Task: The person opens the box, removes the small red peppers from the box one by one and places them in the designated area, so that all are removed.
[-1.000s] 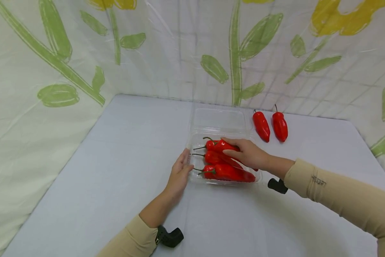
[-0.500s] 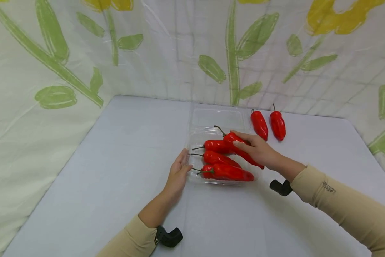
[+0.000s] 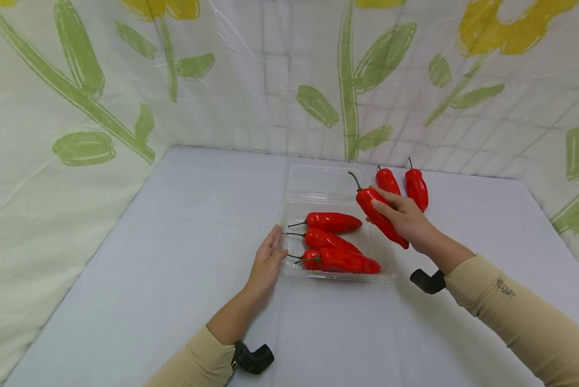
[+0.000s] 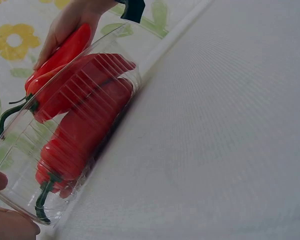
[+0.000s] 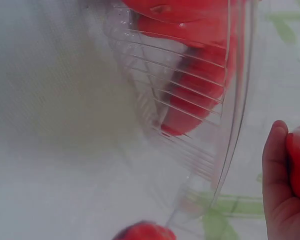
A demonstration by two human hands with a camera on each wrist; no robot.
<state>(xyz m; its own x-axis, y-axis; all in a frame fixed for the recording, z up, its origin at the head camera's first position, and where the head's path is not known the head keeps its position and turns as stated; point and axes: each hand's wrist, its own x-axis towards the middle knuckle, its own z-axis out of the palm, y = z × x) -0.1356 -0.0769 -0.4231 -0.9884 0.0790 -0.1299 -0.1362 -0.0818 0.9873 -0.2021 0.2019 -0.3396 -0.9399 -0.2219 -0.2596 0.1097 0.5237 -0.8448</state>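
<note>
On the pale grey table [image 3: 173, 279], against a wall cloth [image 3: 125, 80] printed with green stems and yellow flowers: a clear plastic clamshell box [image 3: 289, 263], lid folded back toward the wall. Inside, four red peppers [image 3: 335, 222] lying lengthwise, stems to the left; the nearest two overlapping, so hard to separate.

Above the box's far right corner, clear of the rim: right hand [image 3: 405, 223] with fingers and thumb wrapped round a fifth red pepper, the held pepper [image 3: 374, 207], stem pointing up and away, tip slanting down toward the wrist. Middle of that pepper covered by the fingers. Just behind it, two loose peppers [image 3: 417, 188] on the table near the wall, the left one partly hidden by the held one.

At the box's near left corner: left hand [image 3: 266, 266], fingers straight and together, laid against the side wall. In the left wrist view only two fingertips [image 4: 10, 225] showing at the frame's edge, peppers blurred through ribbed plastic. Right wrist view heavily smeared: ribbed box wall, red shapes inside, a thumb [image 5: 277, 175] beside a red sliver cut off at the right edge.
</note>
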